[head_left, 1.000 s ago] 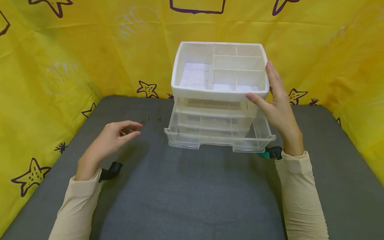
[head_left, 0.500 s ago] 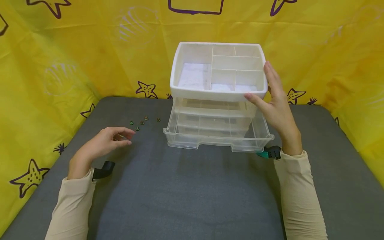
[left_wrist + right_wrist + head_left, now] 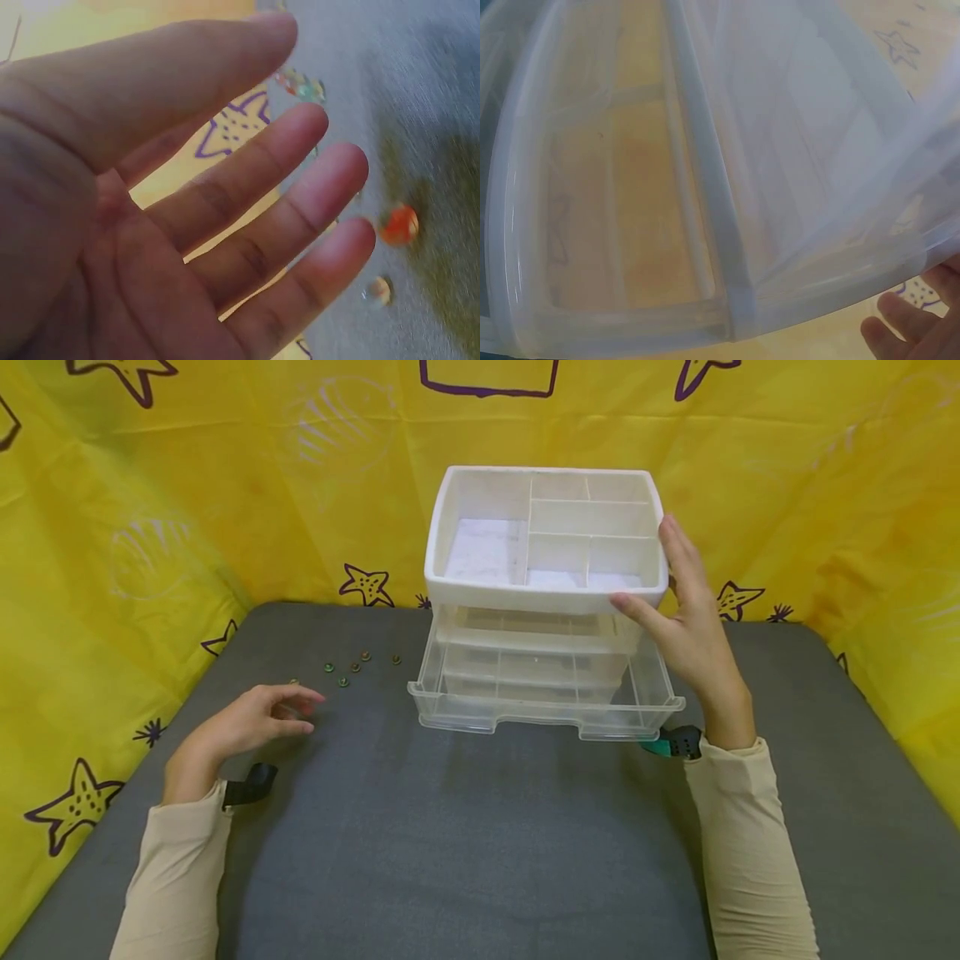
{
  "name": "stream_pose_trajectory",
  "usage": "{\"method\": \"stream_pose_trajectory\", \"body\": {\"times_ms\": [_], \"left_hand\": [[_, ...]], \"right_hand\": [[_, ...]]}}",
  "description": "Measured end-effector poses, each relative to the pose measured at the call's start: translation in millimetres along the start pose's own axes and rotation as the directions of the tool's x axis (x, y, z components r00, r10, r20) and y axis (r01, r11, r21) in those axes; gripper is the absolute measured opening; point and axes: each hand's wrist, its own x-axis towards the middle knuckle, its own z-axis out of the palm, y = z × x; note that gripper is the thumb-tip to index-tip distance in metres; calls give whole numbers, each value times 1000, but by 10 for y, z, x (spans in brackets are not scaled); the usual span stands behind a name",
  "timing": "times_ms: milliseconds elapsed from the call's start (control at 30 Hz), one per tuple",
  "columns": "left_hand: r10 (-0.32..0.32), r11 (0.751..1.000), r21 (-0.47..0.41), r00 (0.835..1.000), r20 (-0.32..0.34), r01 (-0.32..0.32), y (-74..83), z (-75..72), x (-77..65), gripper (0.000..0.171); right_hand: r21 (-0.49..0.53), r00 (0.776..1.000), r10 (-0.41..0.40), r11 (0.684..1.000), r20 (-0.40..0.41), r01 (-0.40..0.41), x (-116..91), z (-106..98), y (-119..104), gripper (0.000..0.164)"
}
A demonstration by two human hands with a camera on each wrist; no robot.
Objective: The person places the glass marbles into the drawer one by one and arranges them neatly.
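Note:
My left hand (image 3: pixel 258 722) hovers over the left of the table, its fingers loosely extended. In the left wrist view its palm faces the camera with nothing in it. Small glassy marbles (image 3: pixel 356 667) lie just beyond its fingertips; one marble (image 3: pixel 294 682) peeks out behind the hand. Up close, an orange marble (image 3: pixel 399 225) and a clear marble (image 3: pixel 379 291) show beside the fingertips. My right hand (image 3: pixel 699 635) holds the right front corner of a white desktop drawer organizer (image 3: pixel 547 596), thumb on the front rim and fingers along the side. A clear drawer (image 3: pixel 547 708) is pulled out.
The organizer's top tray has several compartments, with nothing seen in them. A grey cloth (image 3: pixel 480 835) covers the table. Yellow printed fabric (image 3: pixel 225 460) hangs behind and on both sides. The open drawer juts toward me beneath the top tray.
My left hand has drawn back left and slightly toward me, uncovering marbles that it hid before. The right hand still holds the organizer, and the drawer stays out.

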Motion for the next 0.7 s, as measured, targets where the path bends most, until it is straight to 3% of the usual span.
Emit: {"method": "stream_pose_trajectory", "body": {"times_ms": [700], "left_hand": [[-71,994,78,997,-7,71,-211,-38,-20,36]], "right_hand": [[15,1000,-5,1000,3,5,1,6,2,85]]}}
